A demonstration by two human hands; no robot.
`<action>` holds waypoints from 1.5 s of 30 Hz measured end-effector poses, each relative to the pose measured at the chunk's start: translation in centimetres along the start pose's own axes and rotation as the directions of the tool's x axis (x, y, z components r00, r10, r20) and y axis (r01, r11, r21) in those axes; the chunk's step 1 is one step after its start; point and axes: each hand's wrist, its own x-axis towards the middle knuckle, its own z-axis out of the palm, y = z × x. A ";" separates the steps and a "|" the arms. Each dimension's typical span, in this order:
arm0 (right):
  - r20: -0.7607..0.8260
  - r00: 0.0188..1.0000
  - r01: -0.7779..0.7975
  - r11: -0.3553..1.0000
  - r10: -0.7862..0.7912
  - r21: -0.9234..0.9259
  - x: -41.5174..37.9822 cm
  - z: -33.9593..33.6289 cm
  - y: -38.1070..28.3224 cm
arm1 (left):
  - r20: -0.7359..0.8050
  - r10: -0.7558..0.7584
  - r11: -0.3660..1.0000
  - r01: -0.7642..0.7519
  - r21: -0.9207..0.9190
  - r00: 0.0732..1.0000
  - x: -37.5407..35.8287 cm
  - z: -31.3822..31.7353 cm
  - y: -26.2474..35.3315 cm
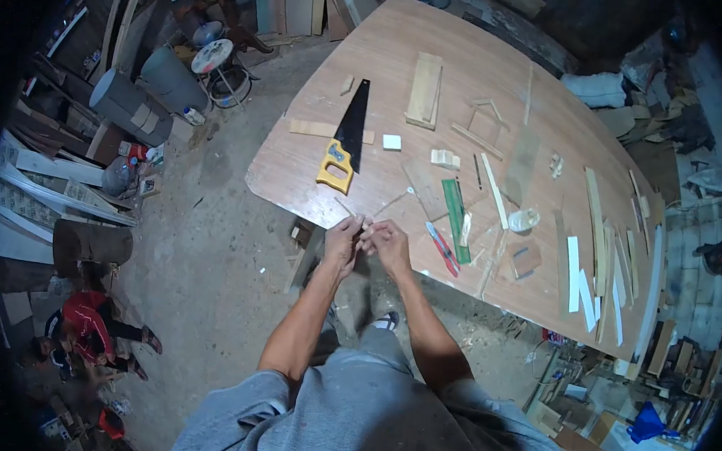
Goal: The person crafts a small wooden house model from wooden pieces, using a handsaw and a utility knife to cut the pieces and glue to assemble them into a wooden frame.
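Viewed from a head camera, looking down over a cluttered workshop. Far left, on the concrete floor: a person in a red top (87,313), seated low among offcuts, well apart from the work. Above, near the floor's upper edge: a round stool (212,56) beside grey buckets.

At the near edge of the plywood counter (299,153): both hands brought together. Left hand (343,239) closed, pinching a thin wooden sliver (367,223) at the fingertips. Right hand (389,242) likewise closed on the same small piece, touching the left. Piece held just off the counter's edge, too small to read in detail.

On the counter, left to right: a yellow-handled handsaw (345,139), a flat timber block (424,90), a green ruler (456,208) with a red-handled cutter (442,248) just beside it, then a row of pale wood strips (596,230) toward the right edge.

Judged best handled with light, even pressure from both thumbs, grip kept close to the middle of the sliver, so as not to snap it; elbows tucked for steadiness.
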 end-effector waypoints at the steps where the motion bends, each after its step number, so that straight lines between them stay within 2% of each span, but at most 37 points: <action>1: 0.018 0.994 -0.108 0.989 0.111 -0.104 0.8 0.8 0.2 | 0.002 -0.001 1.000 0.001 -0.005 1.000 0.4 -0.7 0.9; 2: 0.017 0.993 -0.111 0.988 0.113 -0.108 2.2 1.6 0.5 | -0.155 0.045 0.993 -0.027 0.117 0.987 0.8 -1.6 1.9; 3: -0.023 0.998 0.042 0.904 -0.057 -0.425 3.7 2.4 0.8 | -0.303 0.107 0.970 -0.033 0.240 0.947 1.1 -2.7 2.8; 4: -0.004 0.974 0.161 0.699 -0.228 -0.697 5.3 3.1 1.2 | -0.308 0.102 0.971 -0.027 0.238 0.946 1.4 -4.3 3.8; 5: -0.017 0.994 0.062 0.709 -0.104 -0.703 6.9 4.0 0.0 | -0.315 0.121 0.944 -0.011 0.329 0.941 1.6 -6.3 4.7; 6: -0.035 0.995 0.042 0.713 -0.092 -0.700 8.7 5.0 0.1 | -0.317 0.132 0.907 0.015 0.422 0.939 1.6 -8.3 5.5; 8: -0.015 0.912 0.203 0.481 -0.411 -0.853 11.5 6.8 1.3 | -0.272 0.133 0.858 0.027 0.512 0.953 1.3 -10.6 7.1; 10: -0.018 0.925 0.189 0.499 -0.380 -0.846 11.9 8.2 1.8 | -0.197 0.103 0.793 0.039 0.607 0.975 2.0 -12.4 7.7; 12: -0.121 0.922 0.102 0.531 -0.368 -0.841 9.7 7.5 2.1 | -0.112 0.194 0.576 -0.021 0.817 0.975 3.0 -14.4 6.5; 14: -0.243 0.846 -0.033 0.408 -0.474 -0.912 7.5 3.9 5.3 | -0.083 0.089 0.534 0.022 0.845 0.993 3.4 -13.2 5.8; 16: -0.278 0.663 -0.191 0.202 -0.695 -0.961 4.1 -4.6 11.4 | 0.092 0.017 0.395 -0.092 0.914 0.996 3.9 -11.1 4.4; 17: -0.429 0.687 -0.384 0.209 -0.587 -0.900 1.9 -6.5 9.4 | 0.192 0.030 0.248 -0.193 0.949 0.981 4.5 -10.4 3.3; 18: -0.575 0.673 -0.562 0.184 -0.466 -0.807 -0.3 -8.0 7.3 | 0.260 0.033 0.219 -0.261 0.940 0.965 5.3 -9.7 1.7; 19: -0.576 0.681 -0.563 0.180 -0.452 -0.807 -1.6 -9.6 7.3 | 0.322 0.032 0.188 -0.323 0.928 0.946 6.0 -8.9 0.3; 20: -0.503 0.733 -0.497 0.143 -0.459 -0.856 -2.4 -11.0 7.4 | 0.294 -0.049 0.294 -0.267 0.918 0.955 6.2 -7.3 -0.4; 21: -0.423 0.775 -0.426 0.107 -0.470 -0.899 -2.6 -12.1 7.5 | 0.324 -0.051 0.293 -0.296 0.909 0.945 6.6 -5.9 -1.0; 22: -0.427 0.773 -0.428 0.111 -0.470 -0.897 -2.6 -12.7 7.6 | 0.357 -0.052 0.294 -0.327 0.898 0.933 7.0 -4.9 -1.7; 23: -0.395 0.814 -0.380 0.124 -0.426 -0.917 -2.6 -13.3 7.7 | 0.361 -0.055 0.293 -0.331 0.897 0.931 7.2 -4.1 -2.2; 25: -0.342 0.859 -0.291 0.186 -0.382 -0.938 -2.6 -14.3 7.6 | 0.516 0.098 0.165 -0.526 0.835 0.851 7.4 -2.8 -3.3; 26: -0.344 0.859 -0.290 0.192 -0.379 -0.937 -2.9 -14.3 7.4 | 0.515 0.095 0.160 -0.524 0.837 0.852 7.4 -2.3 -3.8; 28: -0.392 0.862 -0.204 0.489 -0.320 -0.848 -3.3 -14.1 6.7 | 0.594 0.141 -0.066 -0.591 0.804 0.792 7.5 -1.5 -4.5; 29: -0.486 0.855 -0.302 0.588 -0.182 -0.751 -4.0 -13.3 5.5 | 0.624 0.157 -0.071 -0.621 0.780 0.765 7.6 -1.4 -4.8; 30: -0.483 0.856 -0.295 0.591 -0.185 -0.751 -4.6 -12.7 4.9 | 0.625 0.161 -0.077 -0.621 0.780 0.764 7.6 -1.2 -5.1; 32: -0.482 0.876 -0.360 0.626 -0.029 -0.691 -5.8 -11.3 4.7 | 0.617 0.141 -0.083 -0.612 0.786 0.774 7.6 -1.3 -5.6; 33: -0.480 0.876 -0.355 0.631 -0.032 -0.690 -6.3 -10.1 5.6 | 0.619 0.142 -0.090 -0.613 0.785 0.772 7.5 -1.3 -5.9; 35: -0.442 0.830 -0.068 0.725 -0.340 -0.686 -6.3 -7.5 8.1 | 0.663 0.171 -0.085 -0.660 0.747 0.729 7.9 -1.6 -6.8; 36: -0.438 0.829 -0.060 0.724 -0.348 -0.687 -6.0 -6.4 8.6 | 0.666 0.177 -0.089 -0.662 0.744 0.724 8.0 -1.5 -6.9; 38: -0.506 0.861 -0.260 0.817 -0.045 -0.514 -5.5 -4.5 9.1 | 0.679 0.169 -0.062 -0.680 0.731 0.714 8.0 -1.4 -6.9; 39: -0.504 0.862 -0.254 0.817 -0.051 -0.517 -5.3 -4.2 9.2 | 0.681 0.174 -0.065 -0.682 0.729 0.711 7.9 -1.4 -7.0; 41: -0.457 0.889 -0.321 0.710 -0.001 -0.627 -4.7 -3.7 8.9 | 0.662 0.131 -0.077 -0.658 0.749 0.738 8.1 -1.3 -6.8; 45: -0.480 0.875 -0.388 0.689 0.066 -0.612 -4.4 -3.4 7.8 | 0.667 0.121 -0.113 -0.658 0.745 0.735 8.3 -1.4 -6.8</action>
